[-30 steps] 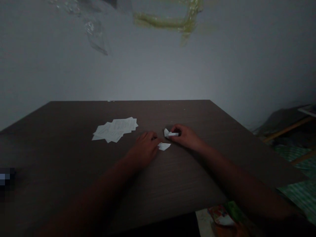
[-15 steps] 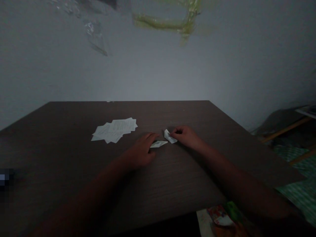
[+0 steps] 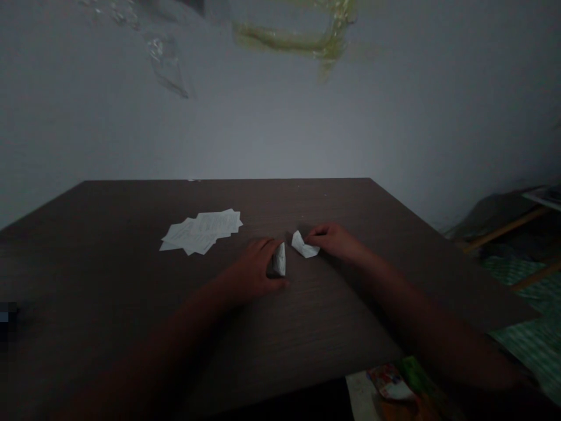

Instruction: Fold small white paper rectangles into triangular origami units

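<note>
Between the fingers and thumb of my left hand [image 3: 256, 270] stands a small folded piece of paper [image 3: 281, 259], its printed side facing right. My left hand is curled around it on the brown table [image 3: 272, 339]. Just to the right, my right hand [image 3: 336, 241] pinches the edge of a second folded paper [image 3: 305, 247], which is creased and partly opened at an angle. The two folded papers are close together but apart. Left of my hands lies a spread of overlapping printed paper sheets [image 3: 202, 231].
A pale wall [image 3: 280, 123] with patches of yellowed tape [image 3: 284, 40] rises behind the table. A dark object, partly blurred, is at the left edge. Below the front edge are colourful packets [image 3: 390, 380]. Green checked cloth [image 3: 526, 356] shows at right.
The folded paper at my left hand has turned from lying pointed to the right to standing between fingers and thumb. The paper at my right hand has opened out slightly.
</note>
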The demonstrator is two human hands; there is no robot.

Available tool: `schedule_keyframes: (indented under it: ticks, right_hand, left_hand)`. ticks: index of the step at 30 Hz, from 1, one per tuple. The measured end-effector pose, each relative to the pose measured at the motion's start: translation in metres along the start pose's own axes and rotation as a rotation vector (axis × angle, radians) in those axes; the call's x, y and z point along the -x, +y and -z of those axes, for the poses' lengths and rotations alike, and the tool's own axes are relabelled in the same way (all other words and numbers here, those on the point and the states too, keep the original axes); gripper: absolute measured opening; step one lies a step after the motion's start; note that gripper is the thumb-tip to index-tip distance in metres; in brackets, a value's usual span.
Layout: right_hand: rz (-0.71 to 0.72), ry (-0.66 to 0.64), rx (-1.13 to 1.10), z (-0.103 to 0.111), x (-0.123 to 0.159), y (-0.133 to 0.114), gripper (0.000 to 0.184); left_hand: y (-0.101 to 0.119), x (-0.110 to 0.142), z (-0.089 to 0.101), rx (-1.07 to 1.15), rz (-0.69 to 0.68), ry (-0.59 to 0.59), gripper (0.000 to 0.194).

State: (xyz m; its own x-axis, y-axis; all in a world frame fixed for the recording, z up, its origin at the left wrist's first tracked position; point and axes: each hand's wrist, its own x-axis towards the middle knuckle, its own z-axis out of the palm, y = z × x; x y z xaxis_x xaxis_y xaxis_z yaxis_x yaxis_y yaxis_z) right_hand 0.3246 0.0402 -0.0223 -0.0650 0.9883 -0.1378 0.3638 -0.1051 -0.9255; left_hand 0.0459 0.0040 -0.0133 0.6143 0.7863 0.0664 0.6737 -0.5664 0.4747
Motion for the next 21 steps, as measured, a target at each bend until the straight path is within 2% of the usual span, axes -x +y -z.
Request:
schedule_keyframes:
  ticks: [5, 10, 14, 18, 21]
  right_hand:
    - [-0.030, -0.006, -0.137, -0.004, 0.003, -0.003, 0.019]
    - [-0.034, -0.061, -0.199, -0.008, 0.009, -0.008, 0.021]
    - [-0.045, -0.050, -0.261, -0.013, 0.012, -0.011, 0.025]
    - [-0.078, -0.019, -0.331, -0.021, 0.014, -0.011, 0.020]
    - [-0.089, -0.039, -0.391, -0.025, 0.015, -0.012, 0.018]
  left_hand:
    - [-0.003, -0.008, 0.001, 0.001, 0.031, -0.036, 0.098]
    - [-0.004, -0.013, 0.003, 0.026, 0.052, -0.034, 0.094]
    - [-0.007, -0.013, -0.002, 0.118, 0.081, 0.026, 0.094]
    - [-0.008, -0.011, -0.006, 0.216, 0.076, 0.126, 0.092]
    - [-0.002, -0.007, -0.003, 0.205, 0.036, 0.176, 0.079]
